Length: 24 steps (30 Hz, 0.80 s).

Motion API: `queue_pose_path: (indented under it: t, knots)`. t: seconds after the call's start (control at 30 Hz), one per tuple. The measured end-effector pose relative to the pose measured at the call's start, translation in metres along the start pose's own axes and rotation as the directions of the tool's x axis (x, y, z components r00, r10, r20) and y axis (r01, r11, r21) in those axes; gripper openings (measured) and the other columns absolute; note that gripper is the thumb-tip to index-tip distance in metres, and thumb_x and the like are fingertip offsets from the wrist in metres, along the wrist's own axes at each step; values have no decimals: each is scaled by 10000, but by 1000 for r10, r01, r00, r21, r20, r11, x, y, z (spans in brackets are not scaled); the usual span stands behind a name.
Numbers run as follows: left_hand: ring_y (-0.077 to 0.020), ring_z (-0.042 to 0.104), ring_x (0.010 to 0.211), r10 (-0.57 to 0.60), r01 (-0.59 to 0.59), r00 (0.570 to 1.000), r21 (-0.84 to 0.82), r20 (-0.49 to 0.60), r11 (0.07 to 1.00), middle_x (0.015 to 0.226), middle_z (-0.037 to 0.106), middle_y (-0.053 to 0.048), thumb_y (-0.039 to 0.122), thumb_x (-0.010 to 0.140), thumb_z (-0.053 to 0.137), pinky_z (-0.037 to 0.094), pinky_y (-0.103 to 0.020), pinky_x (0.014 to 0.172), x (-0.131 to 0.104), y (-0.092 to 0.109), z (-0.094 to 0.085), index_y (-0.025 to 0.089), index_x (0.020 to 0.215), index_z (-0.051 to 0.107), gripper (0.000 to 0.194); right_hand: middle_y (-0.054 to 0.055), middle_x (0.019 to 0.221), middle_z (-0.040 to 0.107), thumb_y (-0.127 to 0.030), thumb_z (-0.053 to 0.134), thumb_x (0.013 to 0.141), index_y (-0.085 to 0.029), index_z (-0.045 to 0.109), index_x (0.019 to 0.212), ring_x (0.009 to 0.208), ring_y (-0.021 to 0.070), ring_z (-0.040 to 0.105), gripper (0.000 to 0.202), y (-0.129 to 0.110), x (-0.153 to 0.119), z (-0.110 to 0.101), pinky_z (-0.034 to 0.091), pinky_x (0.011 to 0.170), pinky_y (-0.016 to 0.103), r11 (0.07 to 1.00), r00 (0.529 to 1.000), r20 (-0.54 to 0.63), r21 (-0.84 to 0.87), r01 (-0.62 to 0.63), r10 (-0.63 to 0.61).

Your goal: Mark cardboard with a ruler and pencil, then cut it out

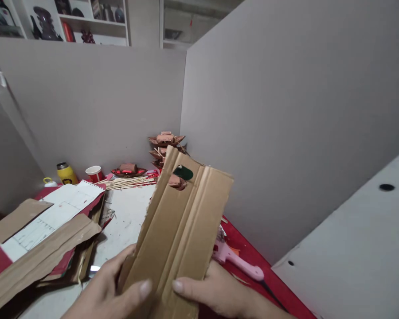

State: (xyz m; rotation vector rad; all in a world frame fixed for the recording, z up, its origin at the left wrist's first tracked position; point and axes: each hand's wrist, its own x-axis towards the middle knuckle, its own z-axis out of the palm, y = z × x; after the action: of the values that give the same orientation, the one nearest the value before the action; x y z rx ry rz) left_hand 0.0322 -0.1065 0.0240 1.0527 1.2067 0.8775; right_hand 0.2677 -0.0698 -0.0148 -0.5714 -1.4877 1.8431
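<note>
Left hand (103,288) and right hand (217,285) pinching creased cardboard (169,226), thumbs (189,288) on its face, other fingers mostly hidden, pink tool (242,264) near right forearm, boats (165,139) stacked beyond

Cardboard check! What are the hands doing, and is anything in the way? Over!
Left hand and right hand: both gripping the cardboard. Cardboard: held up, creased lengthwise. Nearby clutter: pink tool, just beyond the right hand.

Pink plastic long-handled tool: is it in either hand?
No, the left hand and right hand both hold the brown creased cardboard piece, while the pink tool lies on the red surface.
</note>
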Motion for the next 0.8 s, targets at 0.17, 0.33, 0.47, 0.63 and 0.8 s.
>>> queue_pose_path:
  t: [0.17,0.33,0.47,0.63,0.8]
  knots:
    - [-290,731,806,-119,109,993,-256,-26,961,901,770,-114,490,662,825,584,-399,763,14,12,33,158,938,713,446,108,1245,664,-371,789,750,-182,607,1290,1161,260,614,600,-6,2,-2,453,1027,429,991,999,42,132,-29,23]
    - [-303,725,875,-121,126,992,-360,37,925,956,764,-129,459,698,804,571,-406,786,16,1,25,154,971,700,422,98,1208,683,-351,795,735,-191,627,1267,1172,269,605,581,-6,7,-3,457,1006,416,985,996,84,170,-38,24]
    - [-288,716,905,-61,77,996,-342,58,936,984,760,-122,471,766,748,565,-378,794,17,-6,21,151,1036,705,420,110,1201,680,-375,803,720,-177,610,1274,1144,277,618,618,-3,7,-2,457,990,416,987,998,68,161,-29,18]
    - [-282,708,908,114,-111,993,-240,-1,964,995,757,-100,533,792,700,575,-371,780,23,-10,10,175,1081,705,460,125,1111,710,-435,813,691,-128,652,1156,1042,289,658,580,1,1,-2,503,892,403,996,995,-60,-31,-83,81]
    - [-267,695,933,421,-422,890,33,-176,906,1004,755,-64,535,835,645,582,-317,773,20,5,0,190,1031,732,407,106,1129,700,-459,763,758,-163,653,1167,998,251,657,517,1,8,0,503,889,384,985,984,-158,-161,54,-80]
